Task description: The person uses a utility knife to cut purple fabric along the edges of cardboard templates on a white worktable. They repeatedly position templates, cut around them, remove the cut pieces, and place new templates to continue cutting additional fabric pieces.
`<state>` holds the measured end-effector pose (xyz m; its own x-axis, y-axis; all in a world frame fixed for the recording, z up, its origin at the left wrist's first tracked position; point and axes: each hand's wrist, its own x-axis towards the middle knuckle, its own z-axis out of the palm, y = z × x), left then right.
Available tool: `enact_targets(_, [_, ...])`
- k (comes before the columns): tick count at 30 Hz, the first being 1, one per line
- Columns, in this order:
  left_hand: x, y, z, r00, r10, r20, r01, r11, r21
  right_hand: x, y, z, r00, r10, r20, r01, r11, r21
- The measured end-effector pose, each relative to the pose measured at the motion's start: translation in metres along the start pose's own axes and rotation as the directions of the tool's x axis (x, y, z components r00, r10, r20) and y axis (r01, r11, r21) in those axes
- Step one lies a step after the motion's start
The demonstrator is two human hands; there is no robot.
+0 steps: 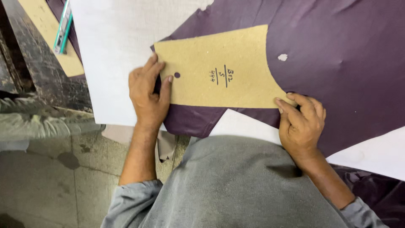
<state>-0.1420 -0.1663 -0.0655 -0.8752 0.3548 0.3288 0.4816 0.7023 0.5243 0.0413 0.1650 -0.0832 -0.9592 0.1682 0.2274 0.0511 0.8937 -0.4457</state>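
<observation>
The purple cloth (337, 55) under your work looks soft and limp, likely to slide and wrinkle, so keep it flat; one piece shows, lying over one white sheet (114, 50). On it lies one tan card pattern (211, 71), seemingly stiff and light, best held at its edges. Your left hand (147, 95) presses flat on its left end, your right hand (301, 120) pinches its lower right corner.

You stand in a garment cutting workshop; a cardboard pattern template (215, 69) lies on purple fabric (337, 50) and white interlining sheets (114, 46); a worn worktable edge (38, 71) meets stone floor (50, 181).
</observation>
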Motion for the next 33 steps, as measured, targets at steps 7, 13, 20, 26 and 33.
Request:
enact_targets(7, [-0.029,0.012,0.010,0.984,-0.158,-0.085,0.152,0.986,-0.070,-0.004,-0.014,-0.010,1.000,-0.003,-0.003,0.003,1.000,0.013])
enact_targets(13, [-0.028,0.021,0.013,0.985,-0.069,-0.156,0.079,0.995,0.060,0.009,-0.007,-0.011,1.000,0.011,-0.016,-0.010,0.998,0.055])
enact_targets(20, [-0.036,0.043,0.019,0.990,0.002,-0.139,0.026,0.980,0.200,-0.002,-0.004,-0.031,0.994,0.064,0.093,-0.070,0.996,0.063])
enact_targets(26, [-0.044,0.038,0.023,0.996,-0.009,-0.093,0.032,0.968,0.251,0.006,0.020,-0.041,0.930,0.099,0.355,-0.089,0.995,-0.044])
enact_targets(33, [-0.049,0.039,0.027,0.997,0.009,-0.076,0.009,0.971,0.238,-0.017,0.146,-0.113,0.876,0.473,0.093,-0.430,0.854,-0.294])
